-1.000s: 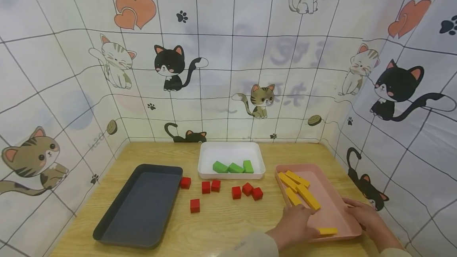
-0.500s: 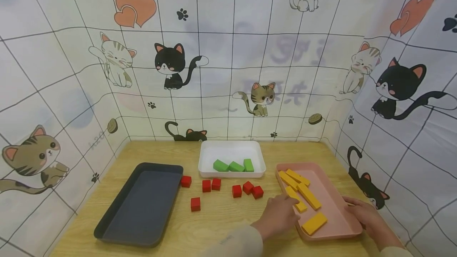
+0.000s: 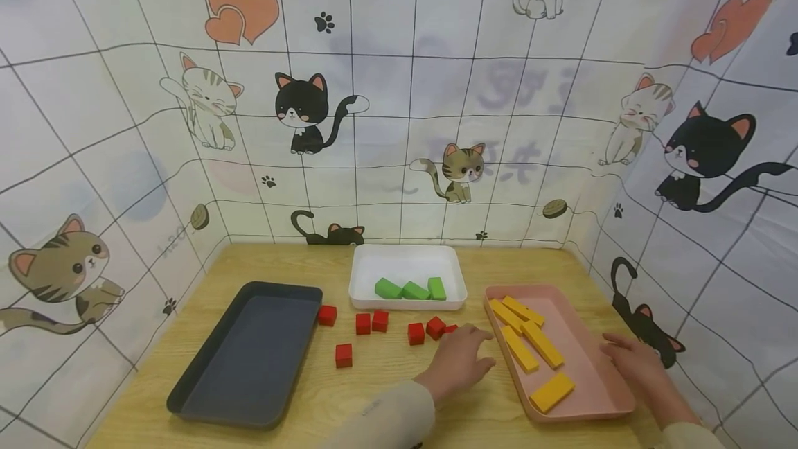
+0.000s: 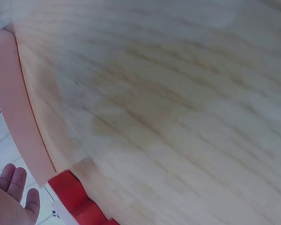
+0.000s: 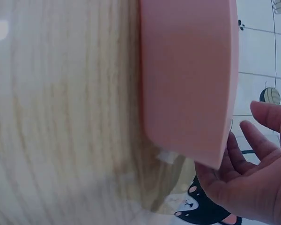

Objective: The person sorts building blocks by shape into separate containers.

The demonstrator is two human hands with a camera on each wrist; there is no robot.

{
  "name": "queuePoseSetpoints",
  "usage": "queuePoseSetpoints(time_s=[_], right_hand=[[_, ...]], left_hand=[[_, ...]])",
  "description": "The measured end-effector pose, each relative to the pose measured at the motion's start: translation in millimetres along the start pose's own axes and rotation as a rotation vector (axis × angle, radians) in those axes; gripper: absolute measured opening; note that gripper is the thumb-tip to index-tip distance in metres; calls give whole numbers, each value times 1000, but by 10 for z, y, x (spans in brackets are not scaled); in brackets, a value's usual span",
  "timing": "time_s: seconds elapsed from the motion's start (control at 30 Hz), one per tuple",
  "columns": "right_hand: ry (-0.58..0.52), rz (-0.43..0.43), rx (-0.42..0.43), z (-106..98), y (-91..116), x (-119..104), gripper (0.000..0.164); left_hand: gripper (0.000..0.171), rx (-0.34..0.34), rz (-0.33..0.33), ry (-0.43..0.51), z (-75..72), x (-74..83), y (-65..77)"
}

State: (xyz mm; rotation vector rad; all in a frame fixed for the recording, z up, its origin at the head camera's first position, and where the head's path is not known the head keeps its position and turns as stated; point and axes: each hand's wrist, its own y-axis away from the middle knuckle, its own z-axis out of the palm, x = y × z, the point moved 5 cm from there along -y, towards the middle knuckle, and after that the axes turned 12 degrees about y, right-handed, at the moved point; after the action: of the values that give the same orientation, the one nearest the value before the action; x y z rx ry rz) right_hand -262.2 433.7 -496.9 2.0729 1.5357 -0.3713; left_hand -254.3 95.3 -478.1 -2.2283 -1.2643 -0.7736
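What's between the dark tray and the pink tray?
In the head view: seven red cubes, the left hand and sleeve; white tray farther back.

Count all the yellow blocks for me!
5, all in the pink tray: a far left block, a far right block, a middle block, a left side block and a near end block. None looks hidden.

On the surface before us, seven cubes lie between the left tray and the right tray, in front of the rear tray holding three blocks. Five bars lie in the right tray, the left hand near its inner side, the right hand beside its outer one.
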Motion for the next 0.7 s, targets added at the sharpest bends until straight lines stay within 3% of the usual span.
queuePoseSetpoints(time_s=[0.37,0.57,0.7], right_hand=[[84,-67,101,-81,10,-297,69],[120,-210,127,-34,-31,-632,61],[115,-262,95,69,-43,-898,64]], left_hand=[[39,29,-38,62,-180,-210,45],[41,33,-89,139,-261,-353,72],[42,38,-97,156,-305,-429,86]])
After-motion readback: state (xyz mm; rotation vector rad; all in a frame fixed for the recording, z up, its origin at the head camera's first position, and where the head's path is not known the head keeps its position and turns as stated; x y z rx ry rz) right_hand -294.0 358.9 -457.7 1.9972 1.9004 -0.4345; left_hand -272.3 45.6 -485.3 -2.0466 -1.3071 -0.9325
